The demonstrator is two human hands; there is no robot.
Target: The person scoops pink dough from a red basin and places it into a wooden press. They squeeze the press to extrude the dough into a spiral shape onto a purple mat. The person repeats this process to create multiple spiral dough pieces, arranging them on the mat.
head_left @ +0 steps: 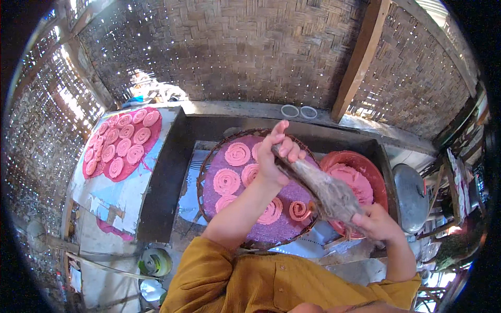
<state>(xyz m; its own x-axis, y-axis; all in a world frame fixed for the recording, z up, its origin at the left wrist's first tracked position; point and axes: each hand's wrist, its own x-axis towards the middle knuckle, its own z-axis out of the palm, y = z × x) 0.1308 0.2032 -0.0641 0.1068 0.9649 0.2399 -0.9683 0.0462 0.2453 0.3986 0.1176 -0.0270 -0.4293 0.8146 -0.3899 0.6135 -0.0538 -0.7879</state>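
Observation:
Both my hands hold a long, lumpy grey-brown tool (334, 193) slantwise above a round tray (219, 190); whether it is cloth or worn wood I cannot tell. My left hand (275, 156) has its fingers around the dark upper end, one finger pointing up. The lower right end is gripped by my right hand (373, 223). On the tray's purple speckled lining lie several pink ruffled spirals (226, 182). Beside the tool's lower part is a smaller, looser pink spiral (299, 211). My left forearm and the tool hide part of the tray.
Right of the tray, a red basin (383, 182) holds pink dough (352, 180). A grey metal lid (410, 198) lies farther right. At left, more pink spirals (124, 147) cover a pink sheet on a worn board (112, 208). Two white rings (308, 112) lie on the back ledge below the woven wall.

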